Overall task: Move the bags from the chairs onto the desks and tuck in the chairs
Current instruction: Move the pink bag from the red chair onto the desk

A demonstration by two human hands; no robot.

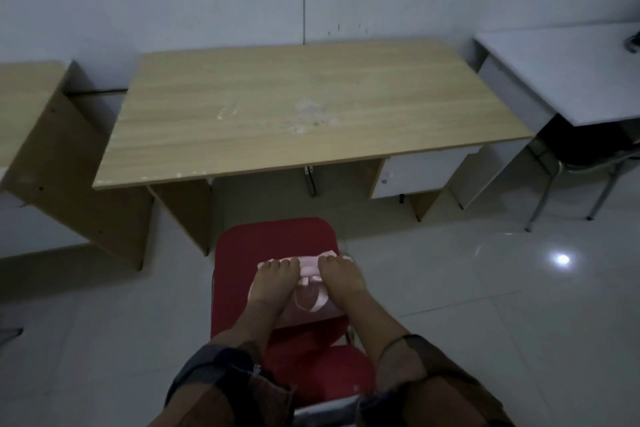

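A small pink bag (309, 265) lies on the seat of a red chair (277, 239) that stands pulled out in front of a light wooden desk (298, 107). My left hand (273, 279) rests on the bag's left side, fingers curled over its far edge. My right hand (341, 276) covers the right side the same way. Both hands grip the bag; its pink strap (311, 302) shows between my wrists. The chair's red backrest (318, 374) is right below me, between my forearms.
Another wooden desk (31, 107) stands at the left and a grey desk (568, 73) at the right, with a dark metal-legged chair (585, 163) tucked under it. A white drawer unit (419, 173) hangs under the middle desk's right side. The floor is pale glossy tile.
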